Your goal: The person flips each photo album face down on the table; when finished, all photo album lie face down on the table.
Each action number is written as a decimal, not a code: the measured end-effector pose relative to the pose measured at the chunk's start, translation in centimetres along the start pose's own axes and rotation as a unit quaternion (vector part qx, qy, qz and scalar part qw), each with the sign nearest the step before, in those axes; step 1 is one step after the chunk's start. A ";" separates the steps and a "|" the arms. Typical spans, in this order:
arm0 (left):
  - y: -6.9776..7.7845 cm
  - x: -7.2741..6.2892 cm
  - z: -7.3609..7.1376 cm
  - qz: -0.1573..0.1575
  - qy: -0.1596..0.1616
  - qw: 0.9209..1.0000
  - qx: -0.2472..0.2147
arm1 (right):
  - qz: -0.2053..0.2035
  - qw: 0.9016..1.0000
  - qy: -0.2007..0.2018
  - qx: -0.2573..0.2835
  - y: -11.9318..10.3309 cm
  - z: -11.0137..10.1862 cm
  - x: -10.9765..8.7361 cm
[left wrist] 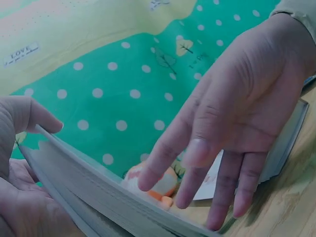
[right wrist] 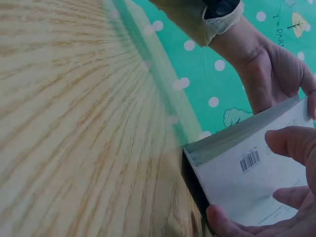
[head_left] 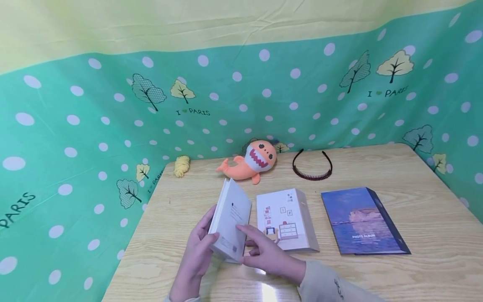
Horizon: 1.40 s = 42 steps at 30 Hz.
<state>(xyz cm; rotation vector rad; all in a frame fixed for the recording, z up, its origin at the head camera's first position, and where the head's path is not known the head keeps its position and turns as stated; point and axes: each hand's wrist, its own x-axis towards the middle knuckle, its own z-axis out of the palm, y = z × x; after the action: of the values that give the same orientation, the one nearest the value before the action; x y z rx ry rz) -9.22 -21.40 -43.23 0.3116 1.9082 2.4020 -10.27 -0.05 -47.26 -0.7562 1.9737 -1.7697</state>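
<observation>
My left hand (head_left: 199, 248) grips a white photo album (head_left: 232, 216) by its left edge, thumb on the near cover. The album stands tilted above the table, its back cover with a barcode (right wrist: 250, 161) toward me. In the left wrist view its page edges (left wrist: 106, 190) show. My right hand (head_left: 269, 253) is at the album's right side, its fingers extended and fingertips touching the cover and lower edge. Just right of it lies a second white album (head_left: 279, 209) with furniture drawings. A blue photo album (head_left: 358, 222) lies farther right.
An orange shark plush (head_left: 245, 167) sits behind the albums. A dark toothed headband (head_left: 313, 176) lies at the back right, and a yellow yarn bundle (head_left: 182, 166) at the back left. The wooden table (head_left: 162, 235) meets a green dotted cloth (head_left: 113, 176).
</observation>
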 end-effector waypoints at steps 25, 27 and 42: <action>0.0 -0.9 -2.4 -0.054 0.095 0.994 -0.008 | 0.040 0.993 0.048 -0.104 -0.3 0.4 0.3; -0.1 -0.9 -2.5 -0.060 0.107 0.992 0.007 | 0.035 0.992 0.051 -0.114 -0.3 0.4 0.3; -1.1 -0.4 -3.1 -0.090 0.161 0.968 0.171 | 0.031 0.983 0.048 -0.175 -0.2 0.3 0.1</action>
<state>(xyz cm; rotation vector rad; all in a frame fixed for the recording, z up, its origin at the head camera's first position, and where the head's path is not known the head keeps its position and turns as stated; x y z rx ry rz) -9.52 -24.21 -45.01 -0.2491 2.3711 2.1043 -10.10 -0.38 -47.15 -0.7169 2.3828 -1.4644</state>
